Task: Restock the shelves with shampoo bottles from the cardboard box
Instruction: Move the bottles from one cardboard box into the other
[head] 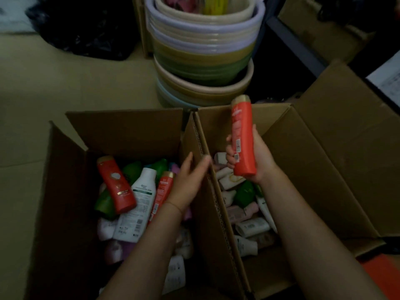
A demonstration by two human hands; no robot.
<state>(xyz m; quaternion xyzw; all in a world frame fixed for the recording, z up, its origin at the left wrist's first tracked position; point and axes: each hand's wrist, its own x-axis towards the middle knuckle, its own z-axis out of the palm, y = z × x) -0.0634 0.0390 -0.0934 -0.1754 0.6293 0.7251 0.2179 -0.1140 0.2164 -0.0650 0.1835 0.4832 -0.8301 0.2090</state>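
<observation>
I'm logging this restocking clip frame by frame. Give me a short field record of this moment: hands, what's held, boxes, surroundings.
right hand: right hand grips an orange-red bottle upright above the right cardboard box
left hand: left hand open, fingers extended, by the flap between the boxes, holding nothing
left cardboard box: open, holds mixed bottles lying loose, among them a red bottle and a white bottle
right cardboard box: open, mostly pale bottles, one green
behind boxes: stacked plastic basins
shelves: not in view
</observation>
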